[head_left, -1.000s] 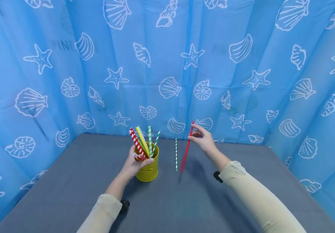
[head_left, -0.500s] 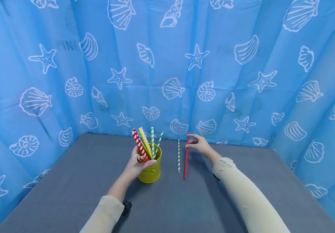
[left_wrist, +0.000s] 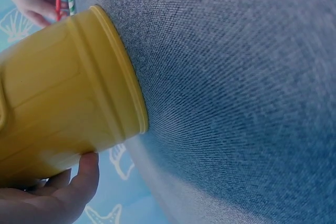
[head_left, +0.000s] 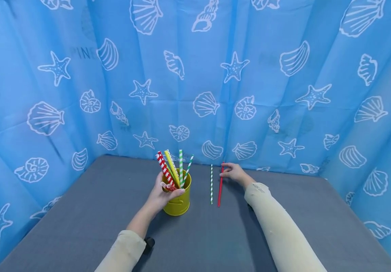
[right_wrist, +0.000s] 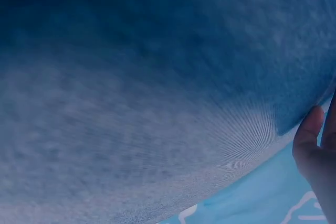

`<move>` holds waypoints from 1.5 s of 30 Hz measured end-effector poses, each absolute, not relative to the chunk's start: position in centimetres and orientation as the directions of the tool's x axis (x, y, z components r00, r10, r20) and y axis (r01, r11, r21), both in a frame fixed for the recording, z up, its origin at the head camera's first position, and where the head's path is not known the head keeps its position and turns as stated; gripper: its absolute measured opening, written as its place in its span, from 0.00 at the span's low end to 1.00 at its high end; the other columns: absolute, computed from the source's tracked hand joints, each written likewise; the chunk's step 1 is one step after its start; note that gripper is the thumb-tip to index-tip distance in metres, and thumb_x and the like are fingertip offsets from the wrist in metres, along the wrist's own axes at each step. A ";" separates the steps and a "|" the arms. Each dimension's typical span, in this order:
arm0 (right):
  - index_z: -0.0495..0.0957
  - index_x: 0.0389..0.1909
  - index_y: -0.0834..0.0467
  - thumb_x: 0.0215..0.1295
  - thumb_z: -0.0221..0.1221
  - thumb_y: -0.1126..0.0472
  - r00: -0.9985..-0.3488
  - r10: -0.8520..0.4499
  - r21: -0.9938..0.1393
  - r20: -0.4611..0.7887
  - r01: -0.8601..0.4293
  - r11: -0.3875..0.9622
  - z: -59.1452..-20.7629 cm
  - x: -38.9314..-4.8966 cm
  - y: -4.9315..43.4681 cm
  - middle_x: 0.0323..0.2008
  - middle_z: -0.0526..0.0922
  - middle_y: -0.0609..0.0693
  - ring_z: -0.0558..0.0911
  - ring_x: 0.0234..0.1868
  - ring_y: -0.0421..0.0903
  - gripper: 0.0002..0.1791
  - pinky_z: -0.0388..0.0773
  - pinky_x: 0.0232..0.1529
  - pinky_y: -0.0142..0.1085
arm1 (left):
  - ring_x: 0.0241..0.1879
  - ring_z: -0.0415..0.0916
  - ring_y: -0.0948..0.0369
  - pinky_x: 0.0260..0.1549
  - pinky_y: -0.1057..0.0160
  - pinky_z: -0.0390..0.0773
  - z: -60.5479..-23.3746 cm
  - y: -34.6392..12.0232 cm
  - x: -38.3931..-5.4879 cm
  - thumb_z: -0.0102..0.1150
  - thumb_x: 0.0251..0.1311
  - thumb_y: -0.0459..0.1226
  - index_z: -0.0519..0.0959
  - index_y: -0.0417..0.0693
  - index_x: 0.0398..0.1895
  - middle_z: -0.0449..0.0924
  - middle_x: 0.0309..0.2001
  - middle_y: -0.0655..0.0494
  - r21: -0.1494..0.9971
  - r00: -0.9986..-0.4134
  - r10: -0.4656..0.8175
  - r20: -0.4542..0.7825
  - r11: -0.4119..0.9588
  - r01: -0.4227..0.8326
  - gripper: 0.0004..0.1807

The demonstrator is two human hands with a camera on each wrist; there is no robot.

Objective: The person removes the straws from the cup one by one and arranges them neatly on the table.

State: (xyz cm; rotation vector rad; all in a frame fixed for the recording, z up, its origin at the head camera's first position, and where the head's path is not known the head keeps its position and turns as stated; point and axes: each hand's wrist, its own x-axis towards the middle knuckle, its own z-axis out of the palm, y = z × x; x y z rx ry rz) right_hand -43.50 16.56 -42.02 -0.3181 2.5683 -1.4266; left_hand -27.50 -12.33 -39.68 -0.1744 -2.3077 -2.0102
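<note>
A yellow bucket (head_left: pixel 176 208) stands on the table, gripped near its rim by my left hand (head_left: pixel 158 196). In the left wrist view, curled fingers (left_wrist: pixel 86 182) lie against its side. Red-and-white straws (head_left: pixel 164 168), yellow straws (head_left: pixel 172 166) and green-striped straws (head_left: pixel 180 162) lean out of it. My right hand (head_left: pixel 237 175) pinches a plain red straw (head_left: pixel 220 194) near its far end, close over the tabletop. Just left of it lies a green-and-white striped straw (head_left: pixel 211 185), roughly parallel. The right wrist view shows only part of the hand (right_wrist: pixel 312 156); the red straw is hidden there.
A grey cloth-covered table (head_left: pixel 216 241) extends around the bucket. Behind and to the sides hangs a blue curtain (head_left: pixel 195 83) with white shells and starfish. Dark wrist-worn devices show at both cuffs, the left one (head_left: pixel 149 244) more plainly.
My right hand has lowered the red straw from a slanted position above the table to beside the striped straw. The left hand keeps its grip on the bucket; the head view has shifted slightly.
</note>
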 end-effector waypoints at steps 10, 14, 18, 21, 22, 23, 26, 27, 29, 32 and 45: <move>0.65 0.65 0.70 0.65 0.61 0.66 -0.917 -0.371 -0.783 -0.148 -0.121 0.611 -42.3 -44.2 16.6 0.30 0.74 0.50 0.70 0.29 0.41 0.29 0.68 0.32 0.32 | 0.61 0.64 0.47 0.61 0.44 0.65 -40.0 -12.5 -27.3 0.69 0.55 0.38 0.48 0.46 0.71 0.62 0.63 0.42 0.982 -0.992 0.034 0.124 0.136 0.127 0.47; 0.64 0.68 0.67 0.66 0.61 0.63 -0.915 -0.365 -0.755 -0.173 -0.115 0.646 -42.2 -43.8 16.3 0.37 0.74 0.54 0.71 0.35 0.44 0.31 0.69 0.37 0.34 | 0.61 0.64 0.47 0.61 0.45 0.66 -40.1 -12.6 -27.3 0.69 0.55 0.37 0.47 0.47 0.71 0.61 0.64 0.43 0.985 -0.993 0.031 0.113 0.130 0.116 0.47; 0.59 0.72 0.64 0.65 0.62 0.60 -0.916 -0.355 -0.723 -0.189 -0.115 0.681 -42.1 -43.3 16.6 0.50 0.74 0.63 0.72 0.44 0.50 0.37 0.71 0.47 0.40 | 0.60 0.64 0.47 0.60 0.44 0.66 -40.2 -12.5 -27.4 0.68 0.55 0.37 0.48 0.45 0.71 0.62 0.63 0.42 0.983 -0.992 0.029 0.125 0.132 0.128 0.46; 0.54 0.74 0.63 0.64 0.64 0.58 -0.900 -0.388 -0.672 -0.201 -0.161 0.723 -41.8 -42.6 17.1 0.63 0.66 0.68 0.70 0.57 0.57 0.42 0.69 0.57 0.48 | 0.61 0.65 0.46 0.60 0.44 0.66 -40.2 -12.3 -27.3 0.68 0.55 0.38 0.48 0.44 0.71 0.62 0.63 0.41 0.982 -0.990 0.038 0.134 0.130 0.138 0.47; 0.53 0.74 0.62 0.64 0.64 0.57 -0.890 -0.403 -0.662 -0.213 -0.172 0.730 -41.7 -42.3 17.1 0.67 0.62 0.69 0.68 0.61 0.60 0.43 0.67 0.61 0.50 | 0.61 0.64 0.46 0.61 0.44 0.65 -40.2 -12.2 -27.3 0.68 0.55 0.38 0.48 0.44 0.72 0.62 0.64 0.41 0.982 -0.990 0.043 0.138 0.124 0.142 0.47; 0.51 0.75 0.62 0.64 0.65 0.57 -0.879 -0.422 -0.649 -0.224 -0.188 0.737 -41.6 -42.1 17.2 0.68 0.60 0.69 0.66 0.64 0.62 0.44 0.65 0.62 0.51 | 0.61 0.64 0.46 0.61 0.44 0.65 -40.1 -12.2 -27.3 0.68 0.55 0.38 0.47 0.44 0.72 0.62 0.64 0.41 0.982 -0.989 0.044 0.139 0.123 0.143 0.47; 0.50 0.75 0.62 0.62 0.66 0.56 -0.848 -0.476 -0.621 -0.232 -0.247 0.744 -41.4 -41.7 17.1 0.66 0.63 0.71 0.68 0.63 0.64 0.47 0.68 0.60 0.50 | 0.62 0.63 0.46 0.61 0.43 0.65 -40.0 -12.4 -27.3 0.68 0.55 0.39 0.45 0.44 0.73 0.60 0.65 0.40 0.984 -0.991 0.040 0.129 0.117 0.133 0.50; 0.49 0.75 0.62 0.62 0.66 0.56 -0.844 -0.483 -0.619 -0.233 -0.254 0.743 -41.4 -41.6 17.1 0.59 0.70 0.70 0.74 0.57 0.61 0.47 0.72 0.55 0.47 | 0.62 0.63 0.46 0.61 0.43 0.64 -40.0 -12.5 -27.3 0.68 0.55 0.39 0.44 0.45 0.73 0.60 0.65 0.40 0.984 -0.991 0.037 0.126 0.119 0.130 0.50; 0.50 0.75 0.63 0.62 0.66 0.57 -0.845 -0.485 -0.614 -0.223 -0.265 0.743 -41.5 -41.6 17.1 0.41 0.76 0.63 0.76 0.40 0.53 0.47 0.73 0.41 0.39 | 0.62 0.62 0.46 0.61 0.43 0.64 -40.1 -12.6 -27.3 0.68 0.56 0.39 0.45 0.45 0.73 0.60 0.65 0.40 0.985 -0.991 0.036 0.126 0.118 0.129 0.50; 0.51 0.75 0.63 0.62 0.66 0.58 -0.858 -0.462 -0.606 -0.225 -0.248 0.756 -41.7 -41.7 17.2 0.25 0.66 0.51 0.64 0.25 0.45 0.46 0.61 0.30 0.35 | 0.62 0.63 0.45 0.61 0.43 0.65 -40.1 -12.6 -27.3 0.68 0.56 0.38 0.45 0.45 0.73 0.60 0.65 0.40 0.984 -0.991 0.041 0.128 0.117 0.132 0.49; 0.55 0.74 0.62 0.61 0.67 0.56 -0.880 -0.407 -0.578 -0.246 -0.204 0.790 -41.4 -41.8 17.2 0.27 0.66 0.50 0.64 0.27 0.44 0.45 0.61 0.32 0.34 | 0.61 0.64 0.46 0.61 0.44 0.65 -39.8 -12.3 -27.2 0.67 0.56 0.37 0.46 0.45 0.72 0.61 0.64 0.41 0.983 -0.989 0.044 0.139 0.115 0.143 0.47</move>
